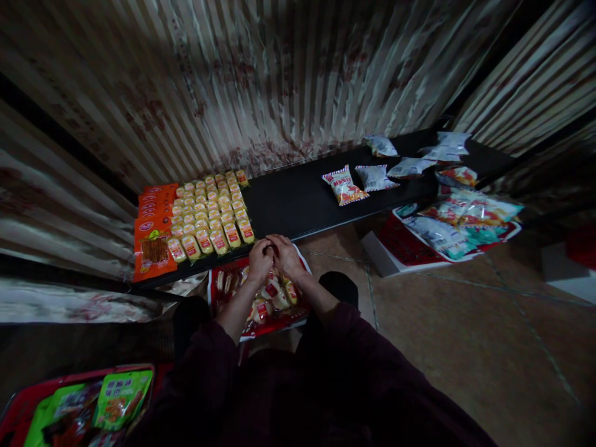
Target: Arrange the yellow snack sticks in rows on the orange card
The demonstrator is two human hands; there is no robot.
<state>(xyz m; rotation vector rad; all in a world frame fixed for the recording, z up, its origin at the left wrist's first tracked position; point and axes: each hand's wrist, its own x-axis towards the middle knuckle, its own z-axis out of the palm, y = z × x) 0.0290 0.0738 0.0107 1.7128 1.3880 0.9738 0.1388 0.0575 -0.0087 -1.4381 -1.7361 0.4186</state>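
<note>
My left hand (261, 259) and my right hand (284, 253) are close together above a red box (298, 313) of small wrapped snacks (280, 298). The fingers of both hands curl inward and meet; whatever lies between them is too dark and small to name. Just left of them, rows of yellow wrapped snacks (212, 214) with red labels stand on a black shelf (284, 202). Orange packets (156, 230) overlap at the shelf's left end.
Puffed snack bags (343, 185) lie along the shelf's right part. Below it, a red and white box (400, 242) holds more bags. A red basket (23, 403) with green packets (121, 397) is at the lower left. Pleated curtains (279, 74) hang behind.
</note>
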